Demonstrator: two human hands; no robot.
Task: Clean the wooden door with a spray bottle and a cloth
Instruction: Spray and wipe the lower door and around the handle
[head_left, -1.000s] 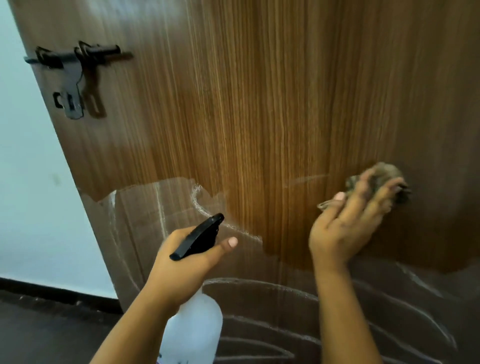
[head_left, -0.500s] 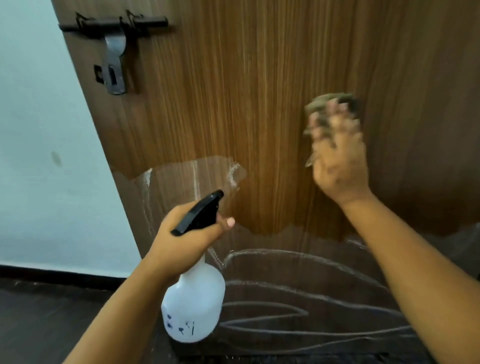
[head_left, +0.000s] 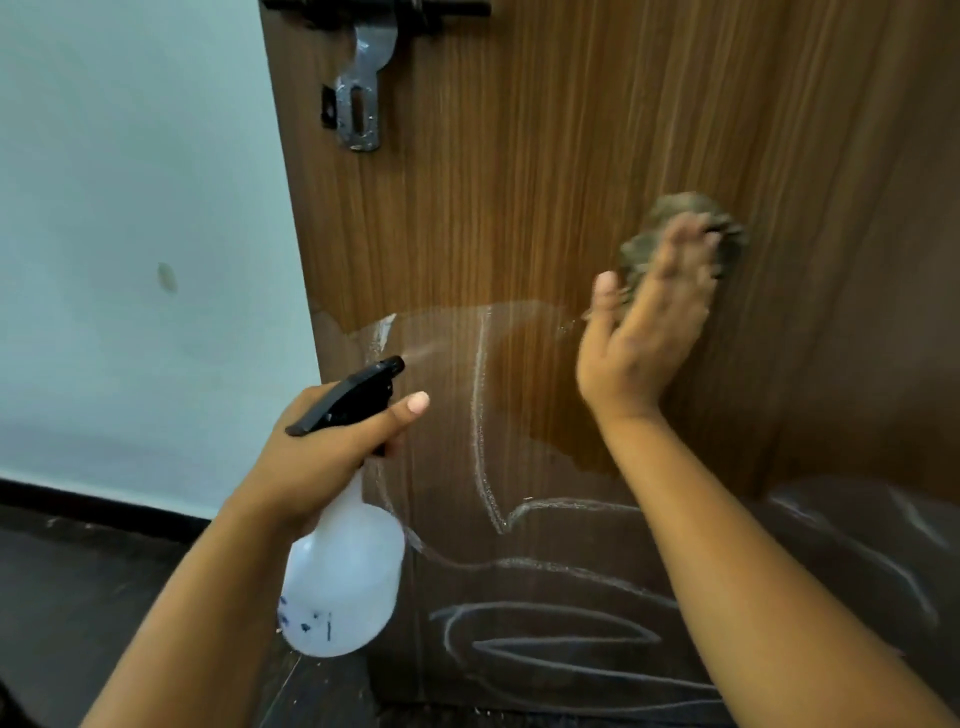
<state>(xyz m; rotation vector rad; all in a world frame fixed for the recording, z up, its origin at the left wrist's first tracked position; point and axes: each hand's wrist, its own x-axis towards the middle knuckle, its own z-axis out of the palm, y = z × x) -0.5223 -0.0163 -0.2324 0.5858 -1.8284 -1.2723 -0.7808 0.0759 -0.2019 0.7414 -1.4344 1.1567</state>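
A: Far left, a pale wall (head_left: 130, 208) with a small smudge; dark floor (head_left: 78, 597) below it, black skirting between.

B: Next right?

A: The wooden door (head_left: 519, 208), its edge meeting the wall. Black sliding bolt latch (head_left: 358, 78) at the top, the metal hasp hanging down.

B: The bottle?

A: Spray bottle (head_left: 343, 582), translucent white body, black trigger head, held low in front of the door's left edge. The left hand (head_left: 332, 447) grips it by the neck, fingers curled round, thumb pointing forward. A fine mist leaves the nozzle toward the door.

B: The surface there?

A: Lower door is dull and grey-filmed, crossed by white chalk-like lines (head_left: 545, 618). Above, the wood shows warm brown.

B: And the right side?

A: The right hand (head_left: 639, 343) presses a bunched brownish cloth (head_left: 680, 228) flat against the door at mid-height, fingers extended over it, thumb spread apart. The fingertips are blurred. The cloth touches the wood, well apart from the bottle.
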